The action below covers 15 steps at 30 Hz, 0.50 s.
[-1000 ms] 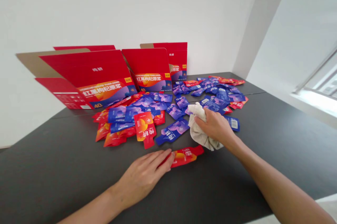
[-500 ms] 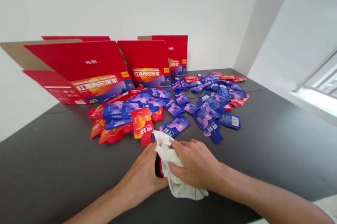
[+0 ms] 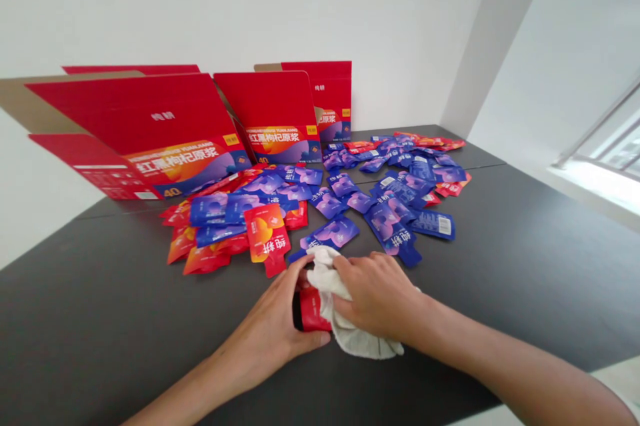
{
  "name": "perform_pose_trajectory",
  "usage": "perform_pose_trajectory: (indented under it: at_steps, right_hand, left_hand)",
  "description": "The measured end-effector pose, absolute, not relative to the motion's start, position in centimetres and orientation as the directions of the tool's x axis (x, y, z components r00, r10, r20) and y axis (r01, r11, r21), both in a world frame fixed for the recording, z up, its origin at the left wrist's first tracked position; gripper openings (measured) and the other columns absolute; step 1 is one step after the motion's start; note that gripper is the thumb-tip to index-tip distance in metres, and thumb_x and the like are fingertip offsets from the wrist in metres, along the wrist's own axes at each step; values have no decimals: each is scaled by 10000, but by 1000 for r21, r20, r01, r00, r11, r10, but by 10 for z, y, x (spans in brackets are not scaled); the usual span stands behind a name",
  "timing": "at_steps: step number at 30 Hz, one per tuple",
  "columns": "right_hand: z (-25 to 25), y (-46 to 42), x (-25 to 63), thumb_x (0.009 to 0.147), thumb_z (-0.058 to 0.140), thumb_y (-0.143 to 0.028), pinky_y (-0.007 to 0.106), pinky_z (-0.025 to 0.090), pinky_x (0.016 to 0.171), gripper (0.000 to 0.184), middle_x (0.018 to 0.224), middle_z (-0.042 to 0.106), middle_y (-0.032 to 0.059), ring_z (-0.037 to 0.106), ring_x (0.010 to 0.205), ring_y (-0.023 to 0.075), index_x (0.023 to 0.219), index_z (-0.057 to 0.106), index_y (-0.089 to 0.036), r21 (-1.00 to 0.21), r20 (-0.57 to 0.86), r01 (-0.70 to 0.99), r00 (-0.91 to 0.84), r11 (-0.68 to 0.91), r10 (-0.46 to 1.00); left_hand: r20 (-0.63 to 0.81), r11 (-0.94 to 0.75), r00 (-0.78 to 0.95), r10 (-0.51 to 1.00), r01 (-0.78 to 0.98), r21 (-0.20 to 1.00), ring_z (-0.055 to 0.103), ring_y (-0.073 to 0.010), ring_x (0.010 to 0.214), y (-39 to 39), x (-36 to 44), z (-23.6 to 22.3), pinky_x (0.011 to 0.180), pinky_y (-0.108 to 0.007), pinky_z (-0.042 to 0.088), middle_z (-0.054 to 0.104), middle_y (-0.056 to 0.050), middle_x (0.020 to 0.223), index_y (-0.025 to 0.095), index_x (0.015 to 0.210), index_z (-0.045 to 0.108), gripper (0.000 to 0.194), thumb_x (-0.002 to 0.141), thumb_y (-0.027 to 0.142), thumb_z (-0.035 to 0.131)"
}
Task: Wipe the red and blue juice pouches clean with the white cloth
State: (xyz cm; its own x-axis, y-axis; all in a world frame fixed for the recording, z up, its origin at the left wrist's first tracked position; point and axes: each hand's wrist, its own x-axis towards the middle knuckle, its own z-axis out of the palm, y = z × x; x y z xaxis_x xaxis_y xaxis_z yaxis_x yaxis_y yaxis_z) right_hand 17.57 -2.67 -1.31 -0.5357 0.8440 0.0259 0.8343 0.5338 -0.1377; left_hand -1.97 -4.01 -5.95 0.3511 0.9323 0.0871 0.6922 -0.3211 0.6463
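In the head view, a red pouch lies low in the middle of the table, partly hidden by a white cloth. My left hand curves around the pouch's left side, fingertips at its far end and thumb at the near end, with a dark gap by the palm. Bunched in my right hand, the cloth rests on the pouch's right part. Just beyond the hands are a blue pouch and an orange-red pouch.
Behind on the left is a heap of red and blue pouches; more blue and red pouches spread to the right. Several open red cartons stand along the white wall. The dark table extends right toward a window.
My right hand and the cloth have shifted slightly right, uncovering more of the red pouch. My left hand still curves around it, and the view has moved a little.
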Motion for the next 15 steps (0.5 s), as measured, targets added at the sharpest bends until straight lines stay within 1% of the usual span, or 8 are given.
perform_pose_trajectory:
  at_steps: [2,3,5,8,10,11,13,15]
  right_hand:
    - [-13,-26,177,844,414,-418,357,400,743,388,898,665,122,618,829,260,1094,522,-141,-106,20,894,-436,435,900]
    - [-13,-26,177,845,414,-412,360,398,753,388,903,664,127,617,835,259,1096,521,-136,-100,18,901,-422,422,906]
    - [-12,-28,173,832,440,-391,359,394,778,372,925,661,119,617,838,246,1094,518,-139,-129,16,865,-487,485,873]
    - [-10,-32,168,810,468,-409,351,396,790,370,947,658,98,619,832,233,1074,518,-155,-209,13,735,-658,645,753]
    - [-8,-32,171,814,460,-432,358,399,785,368,933,661,98,623,828,238,1057,528,-164,-216,-5,715,-682,665,731]
    - [-6,-31,174,819,453,-430,363,402,775,362,923,663,103,624,827,244,1052,535,-165,-196,-26,744,-655,639,755]
    - [-4,-27,182,823,444,-396,365,408,741,347,903,665,124,627,824,261,1051,552,-157,-119,-70,840,-538,529,840]
    - [-4,-24,188,818,446,-357,360,409,718,338,896,663,141,629,818,270,1051,563,-143,-45,-77,895,-445,443,892]
  left_hand:
    - [71,-298,333,940,702,647,567,-255,1030,-40,-19,-61,924,-417,442,559,-55,1138,282,1366,215,1005,544,308,791]
    - [62,-291,333,941,702,650,566,-252,1033,-40,-19,-61,930,-418,438,559,-53,1138,283,1376,197,1019,547,307,789]
    - [78,-301,338,938,682,666,555,-260,1062,-39,-18,-63,935,-419,437,539,-65,1192,289,1392,166,1043,554,332,786]
    - [145,-349,351,925,633,691,518,-284,1128,-39,-18,-66,947,-425,430,462,-99,1309,293,1417,92,1107,554,352,782]
    - [138,-341,349,927,629,698,525,-282,1116,-40,-19,-66,938,-429,434,467,-103,1298,291,1428,52,1129,562,339,776]
    - [118,-323,341,932,639,698,539,-273,1091,-40,-19,-65,929,-429,440,491,-96,1263,293,1430,44,1126,571,329,770]
    - [86,-293,328,941,657,695,569,-243,1021,-40,-19,-63,904,-417,455,544,-63,1161,301,1431,47,1117,575,302,764]
    - [83,-292,328,941,663,689,578,-220,979,-40,-18,-61,899,-401,458,566,-36,1088,301,1432,55,1121,564,275,764]
